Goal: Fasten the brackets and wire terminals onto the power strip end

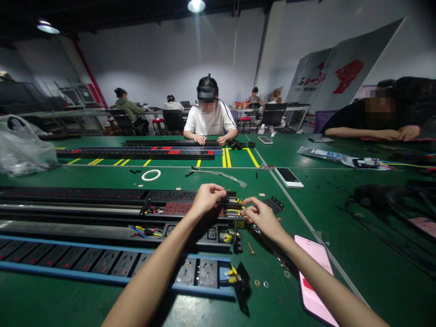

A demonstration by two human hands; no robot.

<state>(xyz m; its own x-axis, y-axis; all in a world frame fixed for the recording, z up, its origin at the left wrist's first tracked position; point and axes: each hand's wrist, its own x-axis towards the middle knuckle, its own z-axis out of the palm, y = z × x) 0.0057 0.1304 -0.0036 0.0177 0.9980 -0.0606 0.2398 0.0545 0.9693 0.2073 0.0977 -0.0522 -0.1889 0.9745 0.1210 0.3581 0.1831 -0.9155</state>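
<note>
My left hand (208, 200) is closed in a pinch above the right end of a power strip with dark red sockets (177, 208). A tiny brass-coloured piece (228, 190) shows at its fingertips, too small to name surely. My right hand (260, 217) has curled fingers with tips together beside the yellow-sleeved wires (233, 212) at that strip's end. What they pinch, if anything, is hidden. Nearer me lie a strip with black sockets (211, 233) and a blue-framed strip (208, 272), its end plate (242, 284) standing out at the right.
A brass bolt (251, 248) and washers (257, 282) lie right of the strips. A pink-screened phone (315, 277) is under my right forearm. A white phone (289, 177), a tape ring (151, 175) and a plastic bag (25, 145) lie farther off. A co-worker (211, 116) sits opposite.
</note>
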